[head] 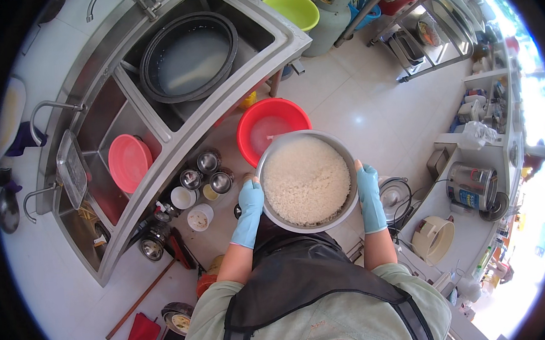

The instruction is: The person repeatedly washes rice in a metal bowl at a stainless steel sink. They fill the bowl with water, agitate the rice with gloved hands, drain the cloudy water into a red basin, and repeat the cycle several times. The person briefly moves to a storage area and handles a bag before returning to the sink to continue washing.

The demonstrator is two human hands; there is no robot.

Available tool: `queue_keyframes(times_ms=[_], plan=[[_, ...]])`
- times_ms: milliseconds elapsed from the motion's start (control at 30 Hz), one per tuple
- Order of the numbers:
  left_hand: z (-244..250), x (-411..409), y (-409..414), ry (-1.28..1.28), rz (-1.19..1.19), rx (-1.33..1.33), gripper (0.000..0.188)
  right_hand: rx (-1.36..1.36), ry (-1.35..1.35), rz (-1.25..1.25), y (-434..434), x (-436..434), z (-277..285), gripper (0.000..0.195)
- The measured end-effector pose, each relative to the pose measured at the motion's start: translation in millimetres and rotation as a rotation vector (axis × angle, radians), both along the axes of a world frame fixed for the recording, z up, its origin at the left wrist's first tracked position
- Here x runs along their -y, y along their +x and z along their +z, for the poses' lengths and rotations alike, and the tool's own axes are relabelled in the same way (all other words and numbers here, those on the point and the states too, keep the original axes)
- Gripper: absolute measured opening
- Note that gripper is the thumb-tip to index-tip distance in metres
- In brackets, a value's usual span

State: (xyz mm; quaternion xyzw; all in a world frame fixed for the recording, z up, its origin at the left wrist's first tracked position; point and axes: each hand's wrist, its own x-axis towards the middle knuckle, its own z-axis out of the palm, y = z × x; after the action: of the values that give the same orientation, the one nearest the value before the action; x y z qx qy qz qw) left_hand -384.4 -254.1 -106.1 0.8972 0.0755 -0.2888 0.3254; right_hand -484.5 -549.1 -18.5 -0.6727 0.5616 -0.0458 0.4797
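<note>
Both my hands hold a round metal pot [264, 163] in front of my apron. Inside it lies a mass of white rice grains [306, 180], smooth toward the far side and lumpier near me. My left hand [251, 196], in a light blue glove with bare fingertips, grips the left rim. At the right rim my right hand [368, 188] wears a matching glove; its grip is partly hidden by the pot. Just beyond the pot, a red basin [248, 130] holds some cloudy liquid, and the pot overlaps its near edge in view.
To the left runs a stainless steel sink [141, 100]. A large black tub [145, 61] with cloudy water stands in one compartment, a pink basin [128, 160] in another. Several metal canisters [208, 161] stand below it. On the right are a glass pot lid [390, 194] and a counter [421, 236].
</note>
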Motion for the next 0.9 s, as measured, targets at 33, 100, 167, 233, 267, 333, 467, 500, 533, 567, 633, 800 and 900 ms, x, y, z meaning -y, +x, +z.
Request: queue_keyframes(times_ms=[33, 100, 167, 233, 267, 333, 467, 500, 533, 567, 633, 800, 900], plan=[[0, -1, 1, 0.0, 0.001, -0.011, 0.045, -0.009, -0.027, 0.036, 1, -1, 2, 0.039], [0, -2, 2, 0.001, 0.002, -0.021, 0.045, -0.016, -0.017, 0.038, 4, -3, 8, 0.039], [1, -2, 4, -0.002, 0.002, -0.013, 0.046, -0.049, -0.036, 0.062, 6, -4, 12, 0.039], [1, -2, 5, 0.005, -0.002, -0.026, 0.046, -0.055, -0.027, 0.062, 7, -4, 13, 0.039], [2, -1, 6, 0.009, -0.004, -0.02, 0.046, -0.053, -0.019, 0.057, 7, -4, 12, 0.039], [4, 0, 7, 0.01, -0.012, -0.003, 0.046, -0.03, -0.031, 0.062, 8, -2, 7, 0.039], [18, 1, 8, 0.014, 0.029, 0.175, 0.042, 0.026, -0.055, 0.067, 5, -4, -6, 0.04], [24, 1, 8, 0.014, 0.043, 0.234, 0.041, 0.037, -0.035, 0.058, 5, -6, -6, 0.041], [32, 1, 9, 0.014, 0.055, 0.295, 0.04, 0.069, -0.054, 0.049, 4, -7, -5, 0.04], [41, 0, 10, 0.004, 0.058, 0.357, 0.039, 0.107, -0.056, 0.041, 5, -9, -2, 0.04], [62, -3, 13, -0.009, 0.108, 0.419, 0.038, 0.19, -0.043, 0.044, 10, -12, 12, 0.04], [126, -23, 34, -0.159, 0.367, 0.462, 0.035, 0.355, -0.017, 0.144, 63, -27, 67, 0.037], [153, -46, 63, -0.148, 0.442, 0.527, 0.037, 0.392, -0.022, 0.229, 110, -45, 92, 0.036]])
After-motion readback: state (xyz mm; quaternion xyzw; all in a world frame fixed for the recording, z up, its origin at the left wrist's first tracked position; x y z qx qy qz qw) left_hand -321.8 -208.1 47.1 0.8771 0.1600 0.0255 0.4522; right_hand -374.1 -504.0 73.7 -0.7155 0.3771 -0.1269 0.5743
